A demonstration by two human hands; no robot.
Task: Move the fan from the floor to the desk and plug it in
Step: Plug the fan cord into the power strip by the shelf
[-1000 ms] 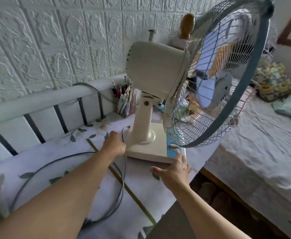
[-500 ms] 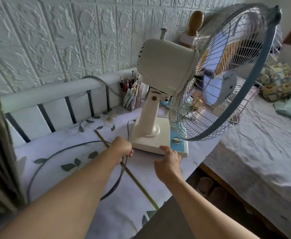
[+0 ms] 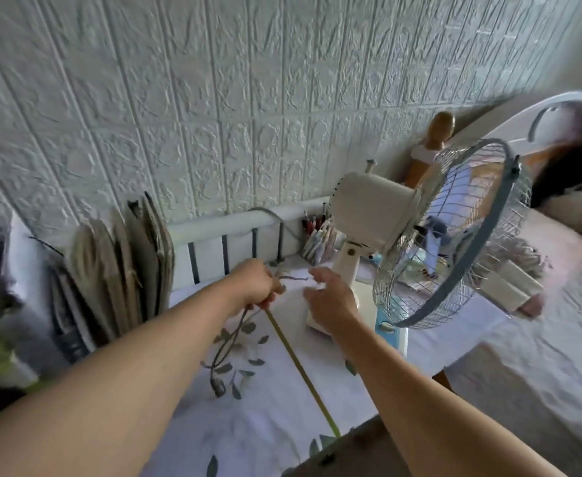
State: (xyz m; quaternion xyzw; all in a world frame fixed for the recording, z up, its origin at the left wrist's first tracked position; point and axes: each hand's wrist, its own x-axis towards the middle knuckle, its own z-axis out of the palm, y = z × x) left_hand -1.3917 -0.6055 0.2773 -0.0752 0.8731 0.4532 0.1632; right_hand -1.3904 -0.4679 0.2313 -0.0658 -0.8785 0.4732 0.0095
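A cream table fan [image 3: 372,215] with a wire cage and blue rim stands upright on the desk [image 3: 269,418], which has a white leaf-print cover. My left hand [image 3: 255,285] is closed around the fan's grey cord [image 3: 229,339], lifted above the desk left of the fan base. The cord hangs down from my fist and its plug [image 3: 219,387] rests on the cover. My right hand [image 3: 329,297] hovers with fingers apart in front of the fan's base, holding nothing, partly hiding it.
Books and folders [image 3: 124,266] lean at the desk's back left. A pen holder [image 3: 317,239] stands behind the fan by the white rail. A bed [image 3: 523,356] lies right of the desk. A textured white wall rises behind.
My left hand has lifted the cord off the desk, and the loop has pulled in. My right hand left the fan base and rose. The view tilted up and left.
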